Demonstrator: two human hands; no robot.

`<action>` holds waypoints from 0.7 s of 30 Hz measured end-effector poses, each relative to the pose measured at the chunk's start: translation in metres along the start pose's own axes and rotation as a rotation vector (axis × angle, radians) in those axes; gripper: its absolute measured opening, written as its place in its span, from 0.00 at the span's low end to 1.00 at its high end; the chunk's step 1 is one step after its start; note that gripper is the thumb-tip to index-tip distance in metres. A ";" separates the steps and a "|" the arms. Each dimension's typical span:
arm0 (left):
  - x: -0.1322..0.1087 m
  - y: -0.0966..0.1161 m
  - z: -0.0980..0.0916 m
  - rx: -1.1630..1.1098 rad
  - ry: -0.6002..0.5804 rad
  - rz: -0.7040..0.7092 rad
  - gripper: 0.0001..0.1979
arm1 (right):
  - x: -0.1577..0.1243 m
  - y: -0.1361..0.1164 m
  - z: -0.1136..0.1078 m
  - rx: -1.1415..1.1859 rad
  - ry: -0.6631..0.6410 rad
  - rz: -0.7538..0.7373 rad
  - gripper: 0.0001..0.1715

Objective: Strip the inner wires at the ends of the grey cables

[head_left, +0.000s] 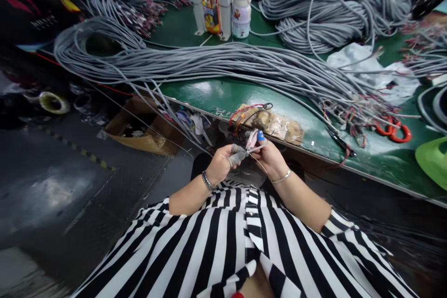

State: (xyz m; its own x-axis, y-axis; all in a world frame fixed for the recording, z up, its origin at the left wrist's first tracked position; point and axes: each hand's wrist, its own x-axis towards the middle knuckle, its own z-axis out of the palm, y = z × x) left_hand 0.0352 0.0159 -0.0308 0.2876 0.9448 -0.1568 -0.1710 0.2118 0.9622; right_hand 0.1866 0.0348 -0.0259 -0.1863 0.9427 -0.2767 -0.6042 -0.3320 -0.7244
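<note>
My left hand, with grey wrapping on its fingertips, is closed on a thin grey cable just off the table's front edge. My right hand, with a blue covering on one fingertip, pinches the same cable beside it. Pale pinkish loose wires stick up between the two hands; the exact grip is partly hidden by the fingers. Just beyond my hands lies a worn brownish block at the table edge, with red, orange and black leads at its left end.
A long bundle of grey cables crosses the green table. Coiled cable, a bottle and white posts stand behind. Orange-handled scissors and a green object lie right. A cardboard box sits at lower left.
</note>
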 end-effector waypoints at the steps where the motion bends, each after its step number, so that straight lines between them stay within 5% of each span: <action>1: 0.000 -0.001 0.001 0.007 -0.002 -0.007 0.15 | 0.000 0.001 0.000 0.010 0.000 -0.013 0.28; 10: -0.010 -0.001 0.002 -0.010 0.017 -0.033 0.16 | -0.005 0.006 -0.002 0.100 0.052 0.076 0.28; 21: -0.072 -0.007 -0.026 0.075 -0.059 -0.100 0.14 | -0.017 0.007 -0.022 0.076 0.007 0.166 0.29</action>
State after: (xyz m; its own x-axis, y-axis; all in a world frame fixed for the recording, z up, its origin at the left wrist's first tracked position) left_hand -0.0092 -0.0474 -0.0318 0.3548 0.9031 -0.2420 -0.0687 0.2833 0.9566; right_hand 0.2028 0.0156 -0.0399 -0.2834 0.8747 -0.3932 -0.6225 -0.4796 -0.6184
